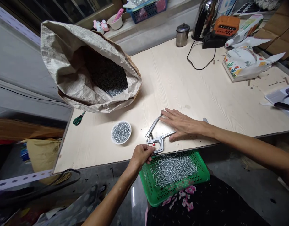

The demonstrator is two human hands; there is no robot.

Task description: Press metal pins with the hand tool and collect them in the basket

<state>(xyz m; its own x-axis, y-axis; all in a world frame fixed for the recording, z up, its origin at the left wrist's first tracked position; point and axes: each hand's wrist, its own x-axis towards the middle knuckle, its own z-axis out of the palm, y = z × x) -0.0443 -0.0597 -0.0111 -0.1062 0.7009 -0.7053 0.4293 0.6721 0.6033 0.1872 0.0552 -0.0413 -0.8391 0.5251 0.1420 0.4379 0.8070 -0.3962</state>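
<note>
A pair of silver hand pliers (pixel 160 143) with a small spring and a red bit at the jaw lies at the table's front edge, its handles spread apart. My left hand (pixel 142 154) is pinched closed at the jaw; whatever its fingertips hold is too small to make out. Flat and with fingers spread, my right hand (pixel 182 122) rests by the handles, fingertips touching the upper one. A white bowl (pixel 111 135) of small silvery metal pieces, like short springs or screws, stands left of the pliers. Below the edge, a green basket (pixel 156 198) holds many similar pieces.
A large open woven sack (pixel 55 56) with metal pieces inside stands at the table's left. Green-handled scissors (pixel 78 120) lie near the left edge. Farther back are a metal canister (pixel 182 35), a black cable (pixel 193 65), an orange battery (pixel 226 25) and a tissue pack (pixel 243 62).
</note>
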